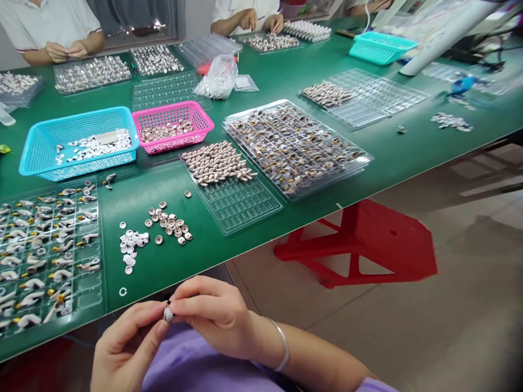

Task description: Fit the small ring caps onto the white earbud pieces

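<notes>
Close to my lap, at the table's front edge, my left hand (133, 340) and my right hand (214, 313) meet fingertip to fingertip. Between them they pinch a small round white piece (168, 313) with a dark edge; its exact kind is too small to make out. On the green table (229, 245) beyond lie a small pile of white discs (129, 247) and loose cup-shaped pieces (169, 222). A white ring (123, 292) sits near the edge. To the left, a clear tray (87, 283) holds rows of small bird-like figures with yellow tips (30, 299).
A blue basket (77, 170) with white pieces stands beside a pink basket (175, 142) of cup-shaped pieces. Further right are a tray of beige pieces (218, 162) and stacked filled trays (286, 147). A red stool (384, 245) stands at right. Two people (53, 27) work across the table.
</notes>
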Tool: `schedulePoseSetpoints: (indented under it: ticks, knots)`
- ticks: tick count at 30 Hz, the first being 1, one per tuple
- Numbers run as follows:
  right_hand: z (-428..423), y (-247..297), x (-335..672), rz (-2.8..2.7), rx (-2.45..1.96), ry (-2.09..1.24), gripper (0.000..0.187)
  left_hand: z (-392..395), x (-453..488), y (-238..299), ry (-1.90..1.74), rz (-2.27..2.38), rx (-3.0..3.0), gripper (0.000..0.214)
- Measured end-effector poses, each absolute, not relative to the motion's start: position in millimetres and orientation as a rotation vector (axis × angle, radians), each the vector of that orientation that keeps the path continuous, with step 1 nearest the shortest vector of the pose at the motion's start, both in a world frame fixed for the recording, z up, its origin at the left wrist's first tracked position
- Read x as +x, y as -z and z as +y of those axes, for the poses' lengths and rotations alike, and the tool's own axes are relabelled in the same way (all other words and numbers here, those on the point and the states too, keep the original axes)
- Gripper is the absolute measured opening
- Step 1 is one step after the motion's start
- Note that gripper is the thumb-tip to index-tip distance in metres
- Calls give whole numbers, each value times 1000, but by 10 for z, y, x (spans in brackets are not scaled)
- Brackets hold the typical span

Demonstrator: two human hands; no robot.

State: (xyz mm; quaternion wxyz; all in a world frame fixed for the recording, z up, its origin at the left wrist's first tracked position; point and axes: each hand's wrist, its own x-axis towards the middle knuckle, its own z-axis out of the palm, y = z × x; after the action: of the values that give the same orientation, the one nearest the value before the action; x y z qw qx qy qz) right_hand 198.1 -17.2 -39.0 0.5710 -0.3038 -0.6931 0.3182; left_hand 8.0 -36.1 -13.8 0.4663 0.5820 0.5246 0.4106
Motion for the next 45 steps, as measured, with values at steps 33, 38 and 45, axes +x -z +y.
schedulePoseSetpoints:
  ticks: [33,38,45]
  knots:
    - [-211,328,1960,-1627,-754,-696,12,-457,103,178,-1148,1192,2071,38]
    - [-233,325,1974,-1645,-781,-712,12,-450,135,154,-1147,1217,2072,41]
    - [-232,306,1985,-1689,-777,-692,14,-450,156,109,-1166,1228,1911,30]
